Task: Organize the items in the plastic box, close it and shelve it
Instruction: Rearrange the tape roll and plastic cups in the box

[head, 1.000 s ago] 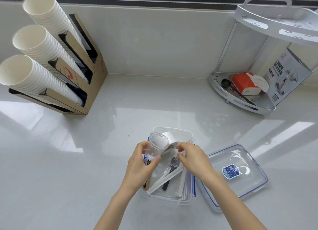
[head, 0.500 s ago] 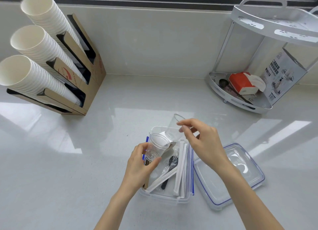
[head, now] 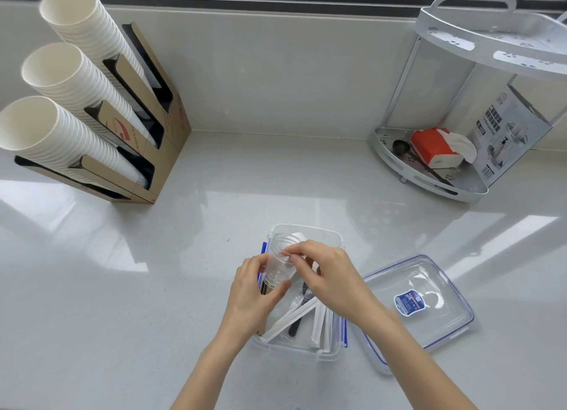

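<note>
A clear plastic box (head: pixel 325 233) with blue latches stands open on the counter in front of me. Inside lie several paper-wrapped straws (head: pixel 319 323) and a black plastic fork (head: pixel 296 325). Over the box's near-left part, my left hand (head: pixel 250 299) grips a stack of clear plastic cups (head: pixel 277 264) from the side. My right hand (head: pixel 329 274) pinches the same stack from the right, fingertips on its rim. A white roll behind the cups is mostly hidden. The box's clear lid (head: pixel 441 317), blue-edged with a blue label, rests upside down to the right.
A cardboard dispenser (head: pixel 147 139) with three stacks of white paper cups leans at the back left. A white two-tier corner shelf (head: pixel 429 176) at the back right holds a red tissue pack, a black scoop and a printed carton. A wall runs along the back.
My right hand, which had lifted one clear cup above the box's far end, has come back down and left onto the stack in my left hand. The lone cup is no longer apart.
</note>
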